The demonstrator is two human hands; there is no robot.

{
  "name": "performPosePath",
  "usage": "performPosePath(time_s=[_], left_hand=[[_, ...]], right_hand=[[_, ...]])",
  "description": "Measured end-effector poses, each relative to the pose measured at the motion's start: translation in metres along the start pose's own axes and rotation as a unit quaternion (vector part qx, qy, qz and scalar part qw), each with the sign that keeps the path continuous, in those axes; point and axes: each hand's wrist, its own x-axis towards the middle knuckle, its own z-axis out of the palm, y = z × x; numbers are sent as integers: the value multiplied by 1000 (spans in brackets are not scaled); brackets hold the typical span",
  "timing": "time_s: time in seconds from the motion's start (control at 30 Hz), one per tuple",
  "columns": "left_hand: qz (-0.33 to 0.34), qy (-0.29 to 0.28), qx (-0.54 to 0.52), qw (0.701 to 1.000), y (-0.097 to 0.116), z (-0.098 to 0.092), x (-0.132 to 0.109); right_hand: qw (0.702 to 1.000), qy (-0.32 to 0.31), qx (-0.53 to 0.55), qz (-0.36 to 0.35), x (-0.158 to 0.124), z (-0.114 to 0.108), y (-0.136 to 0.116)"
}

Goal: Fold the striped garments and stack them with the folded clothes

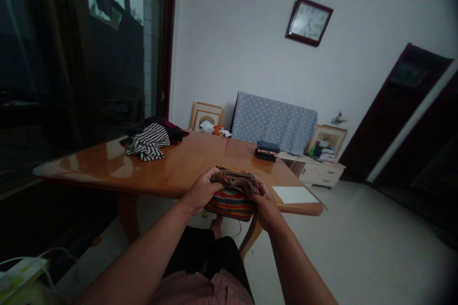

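Observation:
A folded striped garment [232,204] in red, orange, green and dark bands hangs between my hands, in front of the table's near edge. Its brown ribbed part is rolled or bunched along the top. My left hand [204,191] grips its left side, thumb on top. On the right side my right hand [265,204] holds it, fingers closed around the edge. The fingers behind the cloth are partly hidden. Beyond it, a small stack of folded dark clothes [267,151] sits on the wooden table [207,152].
A heap with a black-and-white striped garment [150,142] lies at the table's far left. A white sheet [295,195] rests near its right corner. Behind stand a cloth-covered panel [274,119], a white cabinet [320,171] and picture frames. A wall clock [309,22] hangs above.

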Motion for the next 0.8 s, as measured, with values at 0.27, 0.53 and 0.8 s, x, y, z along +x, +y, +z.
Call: performPosePath(time_s=[0.27,0.53,0.8], left_hand=[[-7,3,-3,1000,7,1,1],[-54,-29,-78,995,10,0,-2],[-33,-48,-50,997,16,-8,-1]], right_hand=[[995,-49,-79,-21,-8,7,-24],[994,-13,-101,-42,-5,-1,-13],[948,-115,-260,-145,-10,1,-33]])
